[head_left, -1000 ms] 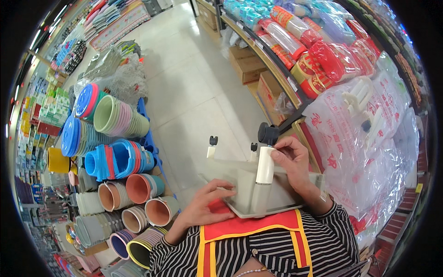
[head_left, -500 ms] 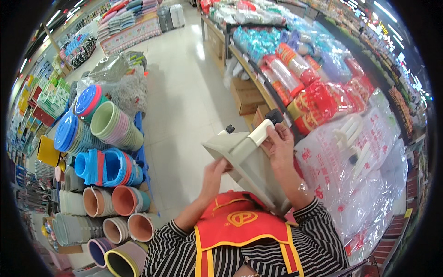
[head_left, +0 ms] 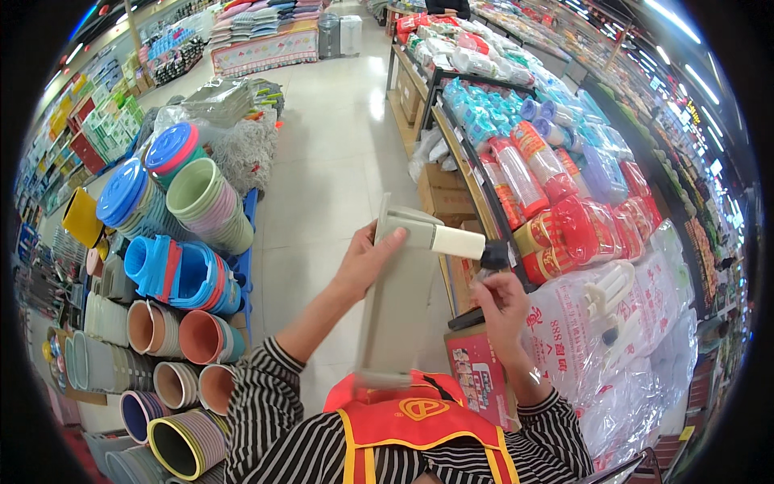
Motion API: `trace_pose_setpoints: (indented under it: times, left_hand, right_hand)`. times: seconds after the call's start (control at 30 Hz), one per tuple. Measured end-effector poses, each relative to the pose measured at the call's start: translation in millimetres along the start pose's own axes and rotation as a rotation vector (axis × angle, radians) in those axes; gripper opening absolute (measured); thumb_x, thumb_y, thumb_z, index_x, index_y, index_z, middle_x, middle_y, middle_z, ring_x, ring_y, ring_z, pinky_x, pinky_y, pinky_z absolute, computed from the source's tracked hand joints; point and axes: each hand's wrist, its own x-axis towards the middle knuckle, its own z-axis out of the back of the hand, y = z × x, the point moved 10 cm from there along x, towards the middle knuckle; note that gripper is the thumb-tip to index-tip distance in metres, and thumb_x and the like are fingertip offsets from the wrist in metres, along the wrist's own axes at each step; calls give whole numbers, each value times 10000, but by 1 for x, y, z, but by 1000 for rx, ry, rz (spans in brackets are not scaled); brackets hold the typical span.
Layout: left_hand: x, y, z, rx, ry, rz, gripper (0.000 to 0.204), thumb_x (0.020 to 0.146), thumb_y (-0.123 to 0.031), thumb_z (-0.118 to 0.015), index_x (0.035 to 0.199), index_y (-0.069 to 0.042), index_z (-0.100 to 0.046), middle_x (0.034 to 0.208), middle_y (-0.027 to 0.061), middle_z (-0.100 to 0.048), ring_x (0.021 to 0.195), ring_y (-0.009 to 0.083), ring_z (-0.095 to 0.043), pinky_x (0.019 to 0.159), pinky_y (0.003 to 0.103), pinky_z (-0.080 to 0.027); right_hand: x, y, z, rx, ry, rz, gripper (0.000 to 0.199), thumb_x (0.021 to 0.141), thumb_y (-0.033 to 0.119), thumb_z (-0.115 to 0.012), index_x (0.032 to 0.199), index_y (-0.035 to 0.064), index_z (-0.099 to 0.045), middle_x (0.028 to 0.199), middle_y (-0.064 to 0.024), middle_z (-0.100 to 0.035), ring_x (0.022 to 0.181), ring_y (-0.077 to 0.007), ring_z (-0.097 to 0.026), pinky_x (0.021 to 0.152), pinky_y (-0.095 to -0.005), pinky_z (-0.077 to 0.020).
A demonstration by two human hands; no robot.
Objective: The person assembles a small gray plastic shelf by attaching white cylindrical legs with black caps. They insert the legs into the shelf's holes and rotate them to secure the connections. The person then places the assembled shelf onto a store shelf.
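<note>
My left hand is closed on the upper end of a beige plastic rack part, its thumb pressed over the near face. The panel stands tilted in front of my apron. A cream tube leg sticks out from its top toward the right and ends in a black caster or foot. Just below that black end is my right hand, fingers curled together and apart from the panel. Whatever they pinch, if anything, is too small to name.
Stacked buckets and lidded bins fill the left side. On the right, a display shelf holds red-wrapped packages and clear plastic bags, with a loose cream part on them. Cardboard boxes sit beneath. A tiled aisle runs ahead.
The rack part has turned, its leg now pointing right. My left hand has moved up to its top end. My right hand has let go of the leg and dropped lower.
</note>
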Motion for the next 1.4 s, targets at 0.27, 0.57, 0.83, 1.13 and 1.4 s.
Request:
trace_pose_setpoints:
  times: [0.27,0.57,0.83,1.13,1.4]
  left_hand:
    - [-36,-8,12,292,-6,113,403,908,-305,-592,1135,27,-564,980,68,-638,830,90,-597,732,253,-504]
    - [-37,-21,13,373,139,130,419,913,-310,-593,1167,20,-547,973,60,-644,817,84,-613,699,238,-515]
    - [-66,2,-13,365,231,184,459,913,-323,-590,1197,31,-523,978,62,-640,832,83,-597,710,233,-500]
    - [-82,42,-9,307,196,306,468,912,-321,-594,1187,50,-517,976,75,-637,842,90,-598,722,245,-503]
    - [-82,40,-10,305,202,306,446,915,-302,-597,1190,40,-518,990,77,-638,847,89,-605,716,242,-505]
  right_hand:
    - [-23,73,-20,-593,121,532,364,691,156,-770,991,43,-598,981,-90,-586,881,-282,-568,760,-373,-458]
    - [-13,68,-55,-679,323,410,537,681,259,-791,1087,26,-526,1007,-142,-597,919,-312,-593,767,-396,-479]
    - [-40,45,-75,-808,456,278,397,731,230,-732,947,18,-475,802,-147,-609,712,-336,-629,596,-410,-493]
    - [-62,9,-80,-768,723,215,290,739,97,-630,894,6,-402,654,-193,-581,631,-381,-614,546,-433,-492]
    - [-61,10,-84,-875,779,257,342,728,144,-671,904,1,-416,687,-154,-607,657,-294,-648,559,-360,-512]
